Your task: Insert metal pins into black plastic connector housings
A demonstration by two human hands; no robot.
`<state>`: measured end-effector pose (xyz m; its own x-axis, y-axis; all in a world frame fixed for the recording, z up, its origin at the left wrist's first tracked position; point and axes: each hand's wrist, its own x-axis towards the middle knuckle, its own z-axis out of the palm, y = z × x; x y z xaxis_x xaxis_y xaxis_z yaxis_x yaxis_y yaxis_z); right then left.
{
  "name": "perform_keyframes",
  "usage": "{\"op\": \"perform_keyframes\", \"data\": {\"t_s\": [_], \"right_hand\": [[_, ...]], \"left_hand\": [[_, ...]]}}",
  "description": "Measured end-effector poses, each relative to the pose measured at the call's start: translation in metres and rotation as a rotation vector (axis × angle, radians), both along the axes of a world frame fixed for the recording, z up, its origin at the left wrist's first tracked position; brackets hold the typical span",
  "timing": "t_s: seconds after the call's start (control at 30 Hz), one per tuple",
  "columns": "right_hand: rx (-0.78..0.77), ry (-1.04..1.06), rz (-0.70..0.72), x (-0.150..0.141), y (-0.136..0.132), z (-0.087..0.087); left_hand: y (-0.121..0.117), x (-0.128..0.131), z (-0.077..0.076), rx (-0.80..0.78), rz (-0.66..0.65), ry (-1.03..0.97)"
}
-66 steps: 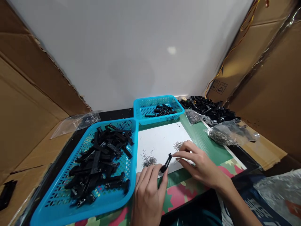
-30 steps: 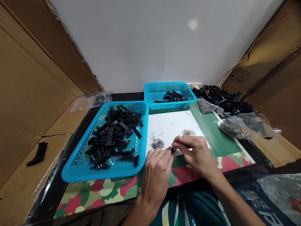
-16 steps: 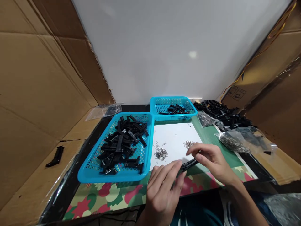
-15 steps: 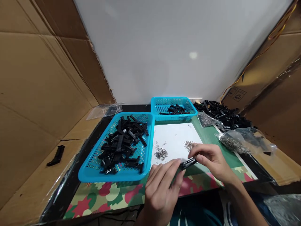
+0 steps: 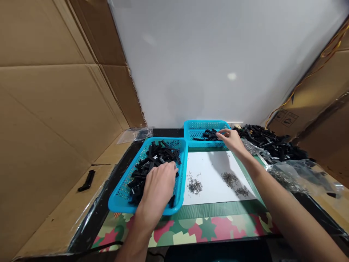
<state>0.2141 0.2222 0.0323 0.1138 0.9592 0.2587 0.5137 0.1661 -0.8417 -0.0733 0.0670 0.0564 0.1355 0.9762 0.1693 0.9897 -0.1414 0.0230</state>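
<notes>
My left hand is down in the larger blue basket, over a heap of black plastic parts. Its fingers curl downward, and their tips are hidden, so what they hold does not show. At the far side, my right hand reaches over the smaller blue basket. Thumb and forefinger come together at a black plastic part among the several lying there. Between the two arms, a white sheet carries small metal springs on the left and more metal pieces on the right.
A big pile of black parts lies at the back right, with clear bags of metal pieces before it. One black part rests on cardboard at left, near a flat plastic bag. Cardboard walls flank the table.
My hands have parted from the black part held between them over the table's front. The left went into the larger basket, the right out to the smaller one. The view shifted.
</notes>
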Motion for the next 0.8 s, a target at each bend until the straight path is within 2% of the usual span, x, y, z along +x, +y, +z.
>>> {"op": "perform_keyframes", "data": {"t_s": [0.07,0.13,0.27,0.4,0.53,0.6,0.67,0.8], "right_hand": [[0.01,-0.051,-0.006,0.0,-0.002,0.003],[0.02,-0.1,0.027,0.002,-0.016,0.007],[-0.038,-0.218,0.205,0.013,-0.053,0.01],[-0.126,-0.303,0.303,0.021,-0.075,-0.002],[-0.166,-0.298,0.331,0.011,-0.073,-0.022],[-0.179,-0.285,0.337,0.003,-0.069,-0.03],[-0.188,-0.269,0.343,-0.005,-0.065,-0.037],[-0.203,-0.226,0.371,-0.009,-0.061,-0.043]], "left_hand": [[0.003,0.002,0.0,-0.053,-0.009,0.015],[0.006,0.004,0.0,-0.107,-0.008,0.029],[0.01,0.007,-0.002,-0.185,-0.005,0.053],[0.011,0.008,-0.004,-0.217,-0.034,0.074],[0.01,0.006,0.006,-0.219,-0.042,0.084],[0.009,0.003,0.015,-0.22,-0.005,0.015],[0.008,0.0,0.021,-0.222,0.045,-0.137],[0.005,-0.008,0.019,-0.163,0.044,-0.458]]}}
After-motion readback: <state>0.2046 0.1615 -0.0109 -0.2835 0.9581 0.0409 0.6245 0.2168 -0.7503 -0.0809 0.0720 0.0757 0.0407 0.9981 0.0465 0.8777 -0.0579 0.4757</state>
